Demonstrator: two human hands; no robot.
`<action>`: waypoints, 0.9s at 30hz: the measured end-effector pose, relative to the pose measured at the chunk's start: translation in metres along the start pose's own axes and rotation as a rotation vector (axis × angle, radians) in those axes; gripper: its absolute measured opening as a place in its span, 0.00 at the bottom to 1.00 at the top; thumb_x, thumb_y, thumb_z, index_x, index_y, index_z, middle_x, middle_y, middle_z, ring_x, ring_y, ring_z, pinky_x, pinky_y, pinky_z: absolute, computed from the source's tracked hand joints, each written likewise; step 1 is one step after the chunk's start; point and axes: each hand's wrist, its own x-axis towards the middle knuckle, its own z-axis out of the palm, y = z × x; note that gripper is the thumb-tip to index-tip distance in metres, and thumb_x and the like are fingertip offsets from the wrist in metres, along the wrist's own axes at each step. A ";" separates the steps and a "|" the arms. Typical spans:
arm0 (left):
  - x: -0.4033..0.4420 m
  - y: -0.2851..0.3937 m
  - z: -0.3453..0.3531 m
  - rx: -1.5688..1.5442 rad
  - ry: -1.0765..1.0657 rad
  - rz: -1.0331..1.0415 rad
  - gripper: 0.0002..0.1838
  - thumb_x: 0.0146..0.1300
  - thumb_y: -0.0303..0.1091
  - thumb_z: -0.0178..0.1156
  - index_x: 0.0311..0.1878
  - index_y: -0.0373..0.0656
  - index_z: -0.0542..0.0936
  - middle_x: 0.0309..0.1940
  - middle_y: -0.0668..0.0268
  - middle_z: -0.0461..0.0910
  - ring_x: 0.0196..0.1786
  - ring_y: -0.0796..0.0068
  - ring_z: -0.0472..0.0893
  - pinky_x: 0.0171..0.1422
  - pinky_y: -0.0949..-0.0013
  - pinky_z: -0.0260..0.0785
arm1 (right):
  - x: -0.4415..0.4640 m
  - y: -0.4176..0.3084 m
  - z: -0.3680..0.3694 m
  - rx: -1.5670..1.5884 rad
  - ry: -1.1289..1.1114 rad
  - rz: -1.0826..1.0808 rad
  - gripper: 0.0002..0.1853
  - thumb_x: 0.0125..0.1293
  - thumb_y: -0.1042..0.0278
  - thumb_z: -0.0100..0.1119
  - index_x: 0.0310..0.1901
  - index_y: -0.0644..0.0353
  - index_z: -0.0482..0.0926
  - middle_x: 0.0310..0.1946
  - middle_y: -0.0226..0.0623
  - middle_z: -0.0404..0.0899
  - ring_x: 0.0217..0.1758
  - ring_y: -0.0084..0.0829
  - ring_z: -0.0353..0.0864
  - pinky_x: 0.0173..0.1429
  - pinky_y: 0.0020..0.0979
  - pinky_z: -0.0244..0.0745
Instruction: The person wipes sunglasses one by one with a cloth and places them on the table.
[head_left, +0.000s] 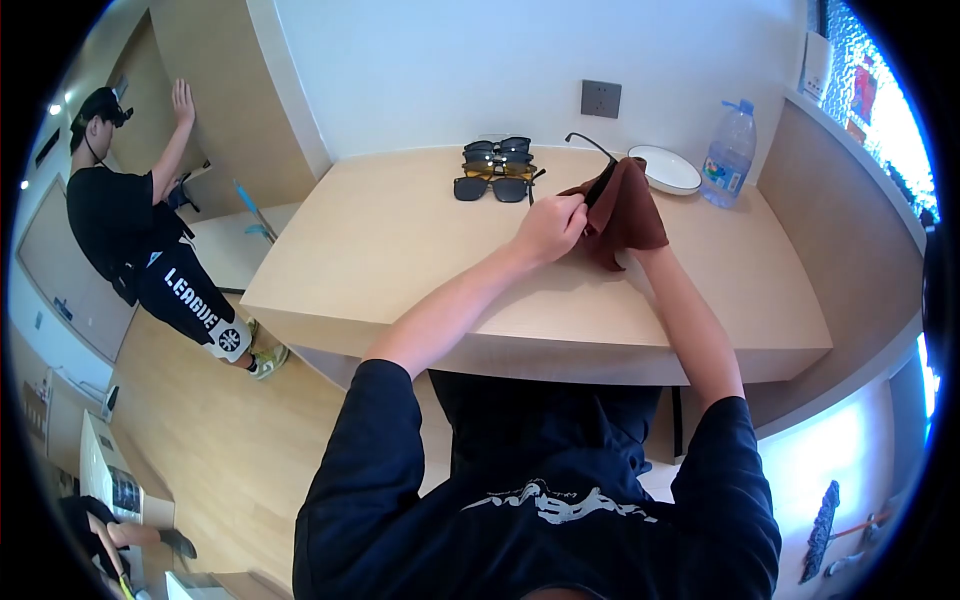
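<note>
My left hand (551, 228) is closed on a pair of glasses (601, 184), pinching them near the edge of the cloth. One thin dark temple of these glasses sticks up and out towards the back. A brown cloth (632, 212) drapes over my right hand (650, 256) and against the glasses. Only the wrist end of that hand shows; its fingers are hidden in the cloth, which bunches around the lens area. Left of my hands, several pairs of sunglasses (493, 189) lie in a column on the wooden desk (400, 255), one with yellowish lenses.
A white plate (668, 172) and a clear bottle with a blue cap (730, 155) stand at the back right. A wall socket (601, 98) is above the desk. On the left, another person (120, 210) stands with a hand on a wooden panel. A mop head (821, 532) is at lower right.
</note>
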 end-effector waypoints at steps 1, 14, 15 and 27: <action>-0.001 -0.002 0.000 -0.022 0.008 -0.005 0.13 0.66 0.31 0.47 0.29 0.32 0.73 0.22 0.48 0.74 0.25 0.48 0.75 0.32 0.55 0.66 | 0.005 -0.009 -0.011 -0.084 -0.159 0.027 0.07 0.45 0.66 0.59 0.23 0.60 0.78 0.26 0.43 0.77 0.39 0.43 0.76 0.44 0.33 0.73; 0.001 -0.006 0.009 -0.510 0.189 -0.225 0.17 0.71 0.33 0.44 0.34 0.34 0.80 0.23 0.63 0.79 0.28 0.78 0.75 0.35 0.70 0.67 | 0.000 0.004 -0.004 0.471 0.064 -0.064 0.15 0.57 0.65 0.60 0.44 0.63 0.75 0.40 0.42 0.75 0.49 0.37 0.76 0.46 0.29 0.73; -0.001 -0.007 0.011 -0.513 0.187 -0.229 0.17 0.71 0.33 0.44 0.34 0.34 0.80 0.23 0.63 0.79 0.28 0.78 0.75 0.35 0.70 0.67 | -0.001 0.005 -0.006 0.316 0.023 -0.038 0.14 0.56 0.65 0.61 0.41 0.63 0.76 0.39 0.42 0.76 0.48 0.37 0.76 0.46 0.28 0.73; 0.000 -0.001 0.007 -0.180 0.043 -0.140 0.15 0.68 0.33 0.47 0.30 0.31 0.75 0.22 0.46 0.75 0.26 0.50 0.76 0.33 0.57 0.66 | 0.013 -0.023 -0.034 -0.446 -0.181 -0.007 0.10 0.40 0.65 0.60 0.17 0.63 0.74 0.22 0.42 0.76 0.35 0.37 0.77 0.38 0.29 0.73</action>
